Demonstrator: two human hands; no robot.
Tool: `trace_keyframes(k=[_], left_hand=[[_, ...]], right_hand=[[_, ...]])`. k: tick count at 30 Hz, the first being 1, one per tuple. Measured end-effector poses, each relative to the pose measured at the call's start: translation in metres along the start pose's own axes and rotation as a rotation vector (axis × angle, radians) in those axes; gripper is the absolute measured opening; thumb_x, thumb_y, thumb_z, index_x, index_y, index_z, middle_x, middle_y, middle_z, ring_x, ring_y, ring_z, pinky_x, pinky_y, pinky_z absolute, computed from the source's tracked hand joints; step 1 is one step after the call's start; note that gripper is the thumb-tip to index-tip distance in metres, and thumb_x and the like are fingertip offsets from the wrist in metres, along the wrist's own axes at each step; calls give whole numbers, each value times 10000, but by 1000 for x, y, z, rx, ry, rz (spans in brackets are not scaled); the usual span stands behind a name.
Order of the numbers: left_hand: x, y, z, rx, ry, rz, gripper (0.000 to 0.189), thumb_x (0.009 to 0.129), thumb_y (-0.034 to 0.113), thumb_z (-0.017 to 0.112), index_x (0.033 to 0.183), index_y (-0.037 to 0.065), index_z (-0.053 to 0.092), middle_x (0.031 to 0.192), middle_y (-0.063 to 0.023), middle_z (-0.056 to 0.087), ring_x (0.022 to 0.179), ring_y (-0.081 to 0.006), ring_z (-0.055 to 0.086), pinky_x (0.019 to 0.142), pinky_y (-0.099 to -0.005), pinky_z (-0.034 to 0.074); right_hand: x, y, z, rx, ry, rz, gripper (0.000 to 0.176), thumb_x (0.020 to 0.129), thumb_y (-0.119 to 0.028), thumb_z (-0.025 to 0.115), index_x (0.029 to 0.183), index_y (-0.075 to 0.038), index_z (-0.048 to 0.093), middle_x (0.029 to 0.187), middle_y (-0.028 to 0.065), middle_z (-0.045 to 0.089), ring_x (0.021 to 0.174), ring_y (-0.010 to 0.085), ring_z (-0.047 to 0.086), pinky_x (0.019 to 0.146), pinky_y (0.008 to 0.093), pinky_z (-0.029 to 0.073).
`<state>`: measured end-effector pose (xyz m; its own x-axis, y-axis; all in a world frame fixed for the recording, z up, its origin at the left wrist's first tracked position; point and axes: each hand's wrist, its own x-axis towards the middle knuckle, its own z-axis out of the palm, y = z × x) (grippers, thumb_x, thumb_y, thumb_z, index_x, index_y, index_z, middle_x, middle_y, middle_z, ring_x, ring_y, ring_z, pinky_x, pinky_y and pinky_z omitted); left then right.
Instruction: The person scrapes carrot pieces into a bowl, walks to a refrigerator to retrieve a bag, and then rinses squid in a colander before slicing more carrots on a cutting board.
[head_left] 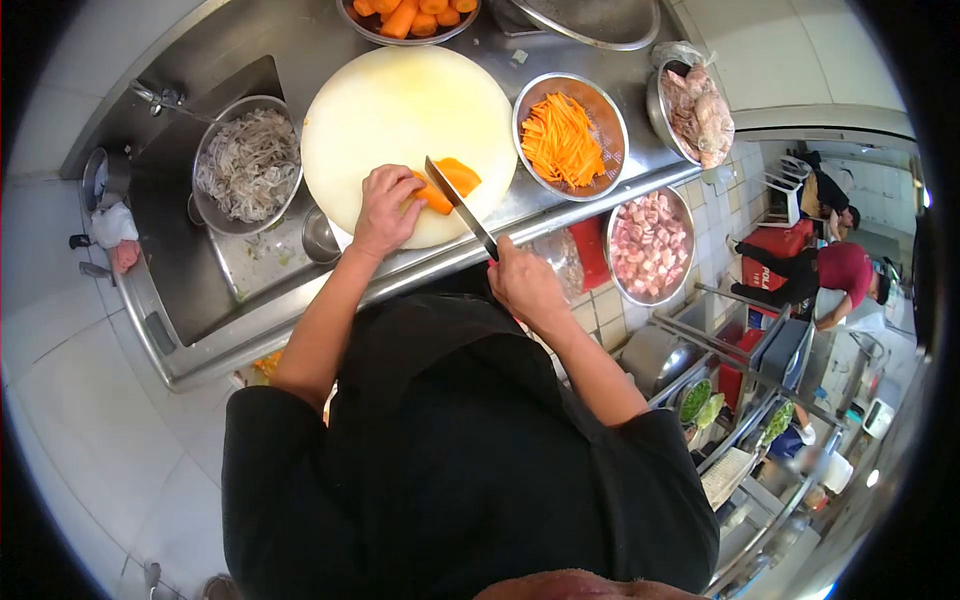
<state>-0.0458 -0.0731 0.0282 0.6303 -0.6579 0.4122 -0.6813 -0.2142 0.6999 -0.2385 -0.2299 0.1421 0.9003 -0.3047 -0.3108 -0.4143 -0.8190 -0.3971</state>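
Note:
On a round white cutting board (400, 110) lies a piece of orange carrot (434, 198), with carrot slices (460, 176) fanned out at its right. My left hand (389, 210) presses the carrot down with bent fingers. A kitchen knife (460, 208) crosses the carrot, its blade pointing up and left. My right hand (526, 282) is closed around the knife's handle, just past the sink counter's front edge. Right of the board stands a metal colander (618, 120) with carrot strips (562, 140) in it.
Peeled carrots (405, 14) fill a bowl behind the board. At the left, a bowl of greyish shreds (250, 165) stands in the sink (160, 260). Rightward are a bowl of raw meat (697, 110) and a lower bowl of cut pink meat (652, 245). Another person (838, 270) is far right.

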Motion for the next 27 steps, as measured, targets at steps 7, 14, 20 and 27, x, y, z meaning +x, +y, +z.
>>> trace_keyframes(k=[7,14,20,27], left_hand=[[5,4,-3,54,-53,6,285,766,127,729,1035,73,654,1083,-103,589,1107,-315,543,967,-441,398],[2,-1,1,10,-56,-11,294,777,158,725,1047,70,649,1102,-102,581,1118,-310,541,986,-442,384],[5,3,-2,30,-82,-5,294,784,162,717,1051,63,645,1107,-107,574,1138,-308,526,989,-436,380],[5,7,-5,45,-95,0,301,801,157,693,1072,41,629,1120,-125,562,1141,-318,518,987,-436,375]], right_hand=[[4,3,15,-19,-8,104,156,954,-159,489,957,-10,535,749,271,664,737,472,665,684,595,504],[7,-6,-6,-86,-34,84,139,951,-133,491,958,-5,546,765,259,674,744,456,674,684,573,515],[-3,-24,-38,-108,-9,52,134,954,-144,498,950,-18,543,765,233,678,738,436,678,673,552,516],[-7,-31,-49,-160,-37,69,126,961,-146,496,940,-30,540,774,222,682,739,420,682,673,531,521]])
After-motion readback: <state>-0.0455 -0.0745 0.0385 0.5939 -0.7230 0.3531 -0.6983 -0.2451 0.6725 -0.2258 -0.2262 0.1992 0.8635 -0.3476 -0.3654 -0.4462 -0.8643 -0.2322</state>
